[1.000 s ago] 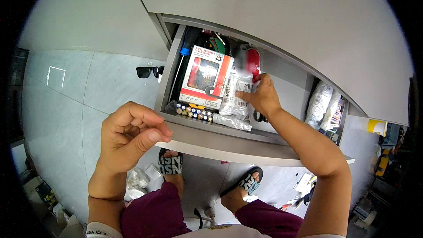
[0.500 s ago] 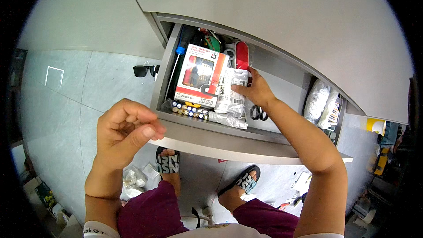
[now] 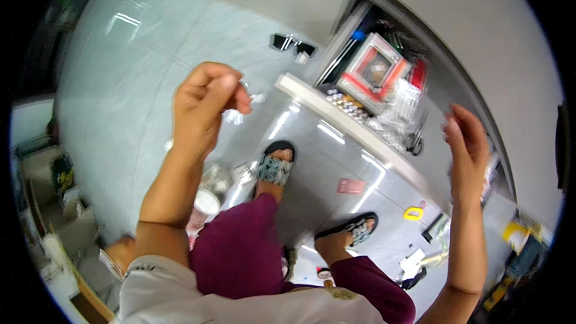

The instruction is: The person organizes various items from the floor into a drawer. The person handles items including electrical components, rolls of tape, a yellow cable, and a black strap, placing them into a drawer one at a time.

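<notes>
**Head view: both hands lifted clear of the open drawer**

The head view looked down on a pale tiled floor (image 3: 120, 84) and, upper right, an open drawer (image 3: 336, 103) with a white front edge, which served as the landmark. Inside the drawer lay a red-and-white boxed package (image 3: 373, 71), clear plastic packets (image 3: 403, 105) just beside it, a pair of dark-handled scissors (image 3: 414, 139) further along, and a row of small batteries (image 3: 343, 101) against the front edge.

The left hand (image 3: 204, 105) hung out in front of the drawer, well apart from its edge, above the floor. Its fingers (image 3: 219, 87) were curled closed, thumb against forefinger, pinching something small and pale; what it was could not be told.

The right hand (image 3: 468, 147) hovered near the far end of the drawer, beyond the scissors, blurred, with fingers spread and nothing clearly in them.

Below the drawer front, two feet in patterned sandals (image 3: 273, 165) stood on the floor. A small red card (image 3: 351, 186) and a yellow tape measure (image 3: 413, 213) lay nearby, and dark sunglasses (image 3: 292, 42) rested on the floor beside the drawer's near corner.
</notes>
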Tool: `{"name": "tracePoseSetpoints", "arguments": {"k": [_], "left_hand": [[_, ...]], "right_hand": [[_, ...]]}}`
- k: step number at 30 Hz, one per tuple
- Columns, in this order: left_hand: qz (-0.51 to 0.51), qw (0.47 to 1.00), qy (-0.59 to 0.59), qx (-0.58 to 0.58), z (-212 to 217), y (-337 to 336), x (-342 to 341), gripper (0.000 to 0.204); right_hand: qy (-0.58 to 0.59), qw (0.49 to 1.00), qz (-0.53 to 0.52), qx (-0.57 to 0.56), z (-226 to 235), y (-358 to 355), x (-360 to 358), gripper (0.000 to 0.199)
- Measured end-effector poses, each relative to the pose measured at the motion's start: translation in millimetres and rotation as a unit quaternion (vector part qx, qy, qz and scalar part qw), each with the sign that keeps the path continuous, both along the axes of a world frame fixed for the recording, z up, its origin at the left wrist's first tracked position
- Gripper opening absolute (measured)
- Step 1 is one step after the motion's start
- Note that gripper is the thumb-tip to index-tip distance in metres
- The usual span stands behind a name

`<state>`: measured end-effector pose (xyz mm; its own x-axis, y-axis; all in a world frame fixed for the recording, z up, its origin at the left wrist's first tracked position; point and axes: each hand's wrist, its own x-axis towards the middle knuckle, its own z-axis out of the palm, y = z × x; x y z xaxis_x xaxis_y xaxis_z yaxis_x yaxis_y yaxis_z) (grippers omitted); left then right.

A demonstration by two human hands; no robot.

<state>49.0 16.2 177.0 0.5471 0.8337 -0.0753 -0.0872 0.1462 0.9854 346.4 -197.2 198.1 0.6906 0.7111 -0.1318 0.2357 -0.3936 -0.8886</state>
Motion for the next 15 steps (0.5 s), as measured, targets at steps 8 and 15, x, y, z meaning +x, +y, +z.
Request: {"name": "tracePoseSetpoints", "arguments": {"k": [8,15], "left_hand": [[0.155,0.937,0.23,-0.215,-142,-30,-148,0.02],[0.141,0.868,0.471,0.065,-216,-55,-245,0.016]], "right_hand": [[0.133,0.949,0.286,-0.004,-95,22,-206,0.022],[-0.158,0.865,0.473,-0.051,-250,52,-315,0.033]]}}
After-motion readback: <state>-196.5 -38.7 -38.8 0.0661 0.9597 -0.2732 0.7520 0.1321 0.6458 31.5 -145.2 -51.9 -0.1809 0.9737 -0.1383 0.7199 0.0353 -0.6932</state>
